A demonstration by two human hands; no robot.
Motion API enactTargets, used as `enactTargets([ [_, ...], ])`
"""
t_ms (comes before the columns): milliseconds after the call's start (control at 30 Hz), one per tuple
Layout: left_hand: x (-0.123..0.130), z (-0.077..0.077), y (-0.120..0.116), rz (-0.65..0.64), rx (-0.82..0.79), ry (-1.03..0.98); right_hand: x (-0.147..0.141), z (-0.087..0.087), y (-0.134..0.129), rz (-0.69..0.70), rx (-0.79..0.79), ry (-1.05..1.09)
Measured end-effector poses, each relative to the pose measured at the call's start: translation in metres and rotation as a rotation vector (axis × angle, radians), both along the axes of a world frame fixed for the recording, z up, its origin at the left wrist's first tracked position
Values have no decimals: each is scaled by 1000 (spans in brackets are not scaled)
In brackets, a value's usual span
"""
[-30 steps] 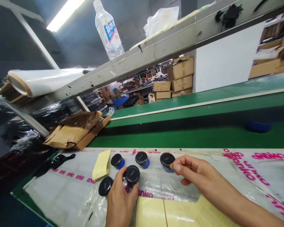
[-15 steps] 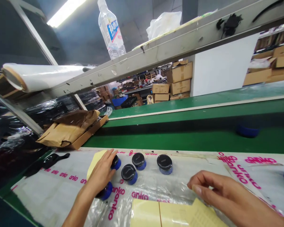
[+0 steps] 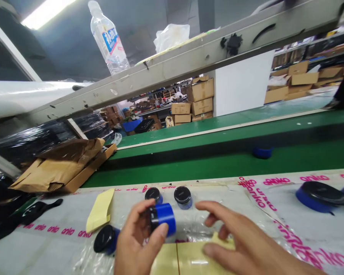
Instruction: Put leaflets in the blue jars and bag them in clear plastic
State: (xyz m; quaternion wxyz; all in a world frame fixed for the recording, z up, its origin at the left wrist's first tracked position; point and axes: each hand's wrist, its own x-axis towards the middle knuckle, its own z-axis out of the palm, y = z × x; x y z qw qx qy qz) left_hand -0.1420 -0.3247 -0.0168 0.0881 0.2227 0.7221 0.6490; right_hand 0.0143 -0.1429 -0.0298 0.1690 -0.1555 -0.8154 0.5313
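Observation:
My left hand [image 3: 140, 236] is closed around a small blue jar [image 3: 166, 218] with a black lid, tipped on its side with the lid toward my palm. Just right of it, my right hand [image 3: 232, 236] has its fingers apart and holds nothing visible. Pale yellow sheets [image 3: 189, 258] lie beneath both hands. Behind the held jar stand one black-lidded jar [image 3: 153, 194] and another similar jar [image 3: 183, 197]. A further jar [image 3: 105, 239] sits left of my left hand, partly covered by it. A separate yellow sheet [image 3: 100, 212] lies behind that one.
More blue jars [image 3: 319, 195] stand on the right of the plastic-covered table [image 3: 60, 244]. A blue round piece [image 3: 262, 152] lies on the green belt [image 3: 206, 168]. An open carton [image 3: 86, 168] with brown paper is at left. A metal beam [image 3: 172, 72] crosses above, carrying a bottle [image 3: 110, 42].
My left hand has lifted a blue jar and brought it toward the middle. My right hand's fingers have spread. The view has turned right, showing more jars there.

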Motion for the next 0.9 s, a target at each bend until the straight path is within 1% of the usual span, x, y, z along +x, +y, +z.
enactTargets([
  [67,25,-12,20,-46,72,-149,-11,0,-7,88,223,124],
  [133,36,-21,31,-82,103,-198,-20,-6,-11,143,428,206],
  [167,38,-24,33,-103,114,-193,-23,-9,-12,146,486,229],
  [200,37,-27,35,-125,123,-172,-24,-11,-12,143,503,238],
  [233,35,-30,35,-150,129,-138,-25,-12,-12,137,478,231],
  [300,30,-32,33,-205,119,-85,-24,-10,-11,134,362,184],
  [367,24,-32,33,-260,89,-90,-21,-5,-8,133,251,104],
  [433,19,-30,33,-270,43,-105,-15,-1,0,131,211,46],
  [500,15,-29,34,-190,-52,-21,-6,-1,12,89,247,24],
  [600,9,-34,31,-52,-325,290,13,-9,29,-43,358,-65],
  [667,6,-41,29,-25,-501,459,25,-17,33,-97,386,-183],
  [767,1,-55,28,-8,-664,551,33,-27,28,-98,328,-348],
  [833,-4,-63,29,2,-710,612,33,-32,22,-73,259,-415],
  [900,-8,-67,29,5,-721,728,30,-37,19,-51,163,-430],
])
